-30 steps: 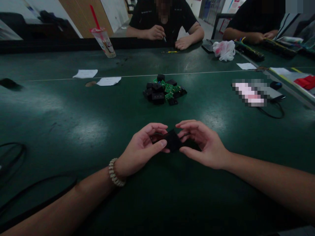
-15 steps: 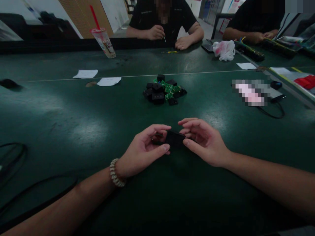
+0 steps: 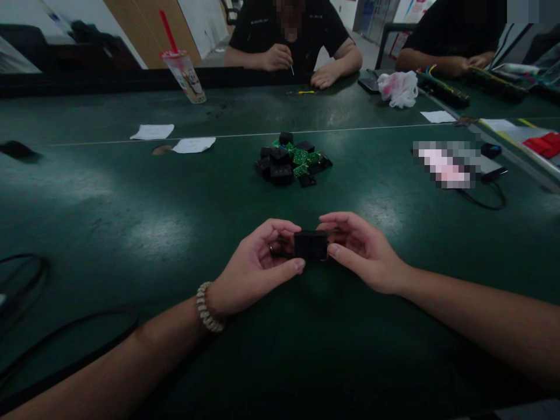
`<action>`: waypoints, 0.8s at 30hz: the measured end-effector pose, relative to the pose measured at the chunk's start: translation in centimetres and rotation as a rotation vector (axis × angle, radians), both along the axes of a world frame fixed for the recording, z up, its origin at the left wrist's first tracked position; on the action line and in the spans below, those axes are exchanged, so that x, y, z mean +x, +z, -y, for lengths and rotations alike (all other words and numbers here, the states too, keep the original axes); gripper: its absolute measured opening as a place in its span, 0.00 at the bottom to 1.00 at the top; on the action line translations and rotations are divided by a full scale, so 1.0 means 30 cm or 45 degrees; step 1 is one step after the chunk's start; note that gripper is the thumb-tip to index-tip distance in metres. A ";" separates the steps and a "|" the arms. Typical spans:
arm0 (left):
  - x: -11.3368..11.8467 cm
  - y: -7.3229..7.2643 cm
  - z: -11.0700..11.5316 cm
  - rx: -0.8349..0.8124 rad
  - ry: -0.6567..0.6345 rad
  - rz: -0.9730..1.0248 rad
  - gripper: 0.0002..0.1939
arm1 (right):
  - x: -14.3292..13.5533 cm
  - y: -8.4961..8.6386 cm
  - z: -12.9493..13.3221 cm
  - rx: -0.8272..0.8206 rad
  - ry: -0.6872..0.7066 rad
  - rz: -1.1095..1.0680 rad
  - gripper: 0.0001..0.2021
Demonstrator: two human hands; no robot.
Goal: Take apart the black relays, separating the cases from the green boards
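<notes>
A small black box (image 3: 311, 245) is held between my two hands over the green table (image 3: 131, 233). Fingers and thumb of my left hand (image 3: 262, 256) grip its left end; a beaded bracelet circles that wrist. My right hand (image 3: 365, 251) has its thumb and fingers at the right end of the box. Beyond the hands lies a pile of black cases (image 3: 281, 174) mixed with green circuit boards (image 3: 301, 157).
White papers (image 3: 193, 145) and a cup with a red straw (image 3: 186, 79) are at the back left. A person (image 3: 291, 35) sits opposite, another at the back right. A plastic bag (image 3: 398, 89), pixelated item and cable are right. Black cables (image 3: 65, 324) lie left.
The black box has turned between my hands, so a broader face now shows. The fingers of both hands have shifted slightly around it. The pile is unchanged.
</notes>
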State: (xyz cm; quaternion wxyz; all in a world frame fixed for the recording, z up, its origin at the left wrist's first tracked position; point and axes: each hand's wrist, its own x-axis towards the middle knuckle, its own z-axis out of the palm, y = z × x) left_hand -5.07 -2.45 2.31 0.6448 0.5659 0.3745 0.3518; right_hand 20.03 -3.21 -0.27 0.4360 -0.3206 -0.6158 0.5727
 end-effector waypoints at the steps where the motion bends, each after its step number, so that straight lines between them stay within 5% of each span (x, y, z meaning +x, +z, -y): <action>1: -0.001 -0.001 0.000 -0.001 0.001 -0.003 0.21 | 0.002 -0.001 0.000 -0.026 0.019 -0.007 0.22; 24: -0.006 -0.023 -0.002 0.048 -0.035 -0.034 0.24 | -0.002 0.014 0.001 -0.061 0.024 0.058 0.16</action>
